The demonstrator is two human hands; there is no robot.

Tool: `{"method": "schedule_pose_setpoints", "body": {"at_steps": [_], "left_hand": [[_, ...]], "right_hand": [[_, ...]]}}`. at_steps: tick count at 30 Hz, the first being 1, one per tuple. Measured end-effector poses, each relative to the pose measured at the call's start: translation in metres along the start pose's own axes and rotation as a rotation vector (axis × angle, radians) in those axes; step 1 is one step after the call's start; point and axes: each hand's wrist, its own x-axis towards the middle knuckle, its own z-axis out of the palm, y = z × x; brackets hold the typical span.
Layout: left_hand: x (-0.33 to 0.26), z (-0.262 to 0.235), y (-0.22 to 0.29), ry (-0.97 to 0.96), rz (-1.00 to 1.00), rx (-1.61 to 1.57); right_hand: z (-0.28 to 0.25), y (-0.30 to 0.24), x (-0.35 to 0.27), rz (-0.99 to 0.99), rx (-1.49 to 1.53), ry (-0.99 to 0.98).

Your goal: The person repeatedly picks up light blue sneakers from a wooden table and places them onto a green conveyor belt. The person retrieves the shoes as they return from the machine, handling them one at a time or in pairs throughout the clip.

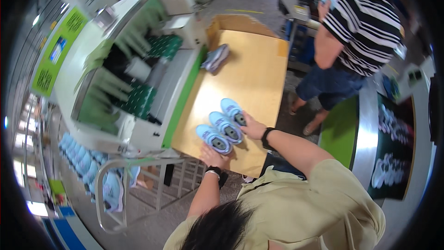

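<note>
A person in a tan shirt leaned over a wooden worktable (259, 78), seen from above, with dark hair at the bottom edge of the view. The left hand (213, 156), with a silver bracelet at the wrist, rested at the heel end of the nearest light blue shoe (213, 139); whether its fingers gripped the shoe or only touched it could not be told. The right hand (252, 128), with a black watch at the wrist, lay against the farthest light blue shoe (233, 111), fingers loosely curled along its side. Between them sat a middle light blue shoe (225, 127). All three shoes stood side by side in a slanted row, touching or nearly so, near the front edge of the table.

Farther along the table, near its left edge, lay a grey and purple shoe (215, 58) on its own, well apart from the row. To the left stood a white and green machine (134, 69). Below it, a metal rack (115, 190) held more light blue shoes. At the upper right, another person in a black and white striped shirt (365, 28) stood beside the table, turned away.
</note>
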Motion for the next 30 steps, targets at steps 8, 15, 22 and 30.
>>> {"method": "schedule_pose_setpoints", "body": {"at_steps": [8, 15, 22, 30], "left_hand": [[-0.007, -0.015, 0.009, -0.137, -0.014, 0.047], [-0.017, -0.006, 0.006, -0.059, -0.044, 0.043], [-0.022, -0.046, 0.0, -0.143, -0.002, -0.081], [-0.022, -0.078, -0.01, 0.39, -0.058, -0.592]], "right_hand": [[-0.111, -0.006, 0.074, -0.001, -0.206, -0.692], [-0.139, -0.073, 0.258, -0.295, -0.858, 0.033], [-0.139, -0.095, 0.346, -0.068, -1.141, 0.124], [-0.133, -0.001, 0.266, -0.105, -0.325, 0.132]]}}
